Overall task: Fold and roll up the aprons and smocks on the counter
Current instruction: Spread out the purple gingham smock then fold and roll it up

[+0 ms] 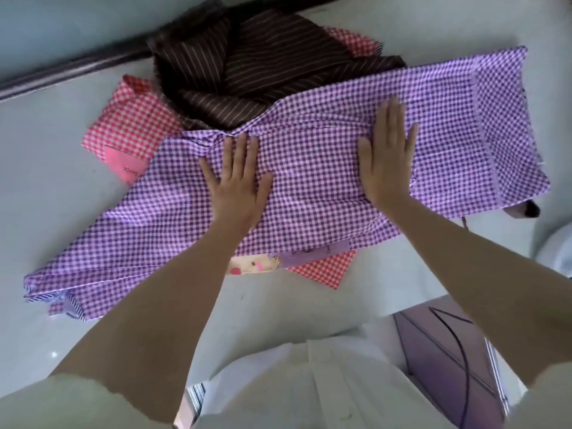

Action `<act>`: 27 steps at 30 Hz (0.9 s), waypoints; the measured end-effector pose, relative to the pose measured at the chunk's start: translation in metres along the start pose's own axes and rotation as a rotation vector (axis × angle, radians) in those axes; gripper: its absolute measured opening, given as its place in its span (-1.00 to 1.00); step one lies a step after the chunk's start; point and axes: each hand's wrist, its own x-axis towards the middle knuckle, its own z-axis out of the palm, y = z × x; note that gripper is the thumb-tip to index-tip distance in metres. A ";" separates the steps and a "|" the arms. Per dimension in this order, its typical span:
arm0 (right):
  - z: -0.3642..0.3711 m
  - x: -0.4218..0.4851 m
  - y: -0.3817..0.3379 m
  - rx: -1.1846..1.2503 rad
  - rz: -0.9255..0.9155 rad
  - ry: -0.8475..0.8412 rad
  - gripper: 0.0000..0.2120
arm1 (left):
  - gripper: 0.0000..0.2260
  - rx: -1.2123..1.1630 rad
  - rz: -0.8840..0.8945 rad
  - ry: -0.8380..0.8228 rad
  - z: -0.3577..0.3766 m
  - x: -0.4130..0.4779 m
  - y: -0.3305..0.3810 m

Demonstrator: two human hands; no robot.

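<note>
A purple checked smock (309,168) lies folded into a long band slanting across the white counter (46,168). My left hand (238,178) presses flat on its middle with the fingers spread. My right hand (387,153) lies flat on the cloth a little to the right, fingers straight and together. Under the purple smock lies a red checked apron (130,125), showing at the left and at the front edge. A brown striped garment (257,63) is heaped behind them.
A dark rail (71,69) runs along the counter's far edge at the left. The counter's front edge is at the lower right, with a purple surface and a black cord (455,360) below it. A white object (560,252) sits at the right edge.
</note>
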 end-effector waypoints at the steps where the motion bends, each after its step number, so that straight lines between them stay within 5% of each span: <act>1: 0.000 -0.008 -0.018 0.007 -0.125 0.027 -0.42 | -0.42 0.007 -0.003 0.012 0.000 0.000 0.000; 5: 0.020 -0.036 -0.043 -0.104 -0.518 -0.062 -0.46 | -0.42 0.025 0.005 0.032 0.001 0.000 0.001; 11: 0.024 -0.011 0.027 -0.013 -0.226 -0.146 -0.42 | -0.42 0.065 -0.026 0.039 0.004 0.003 0.007; 15: 0.013 -0.017 -0.026 0.086 -0.151 0.043 -0.42 | -0.42 0.084 -0.043 0.052 0.005 0.004 0.008; 20: 0.013 -0.053 -0.078 -0.057 -0.620 -0.049 -0.47 | -0.41 0.068 -0.020 0.043 0.002 0.004 0.005; 24: 0.025 -0.036 -0.040 -0.110 -0.378 -0.102 -0.42 | -0.40 0.052 -0.021 0.028 -0.002 -0.003 -0.006; 27: 0.023 -0.032 -0.013 -0.065 -0.184 -0.160 -0.34 | -0.40 0.074 -0.196 0.060 0.001 -0.039 -0.027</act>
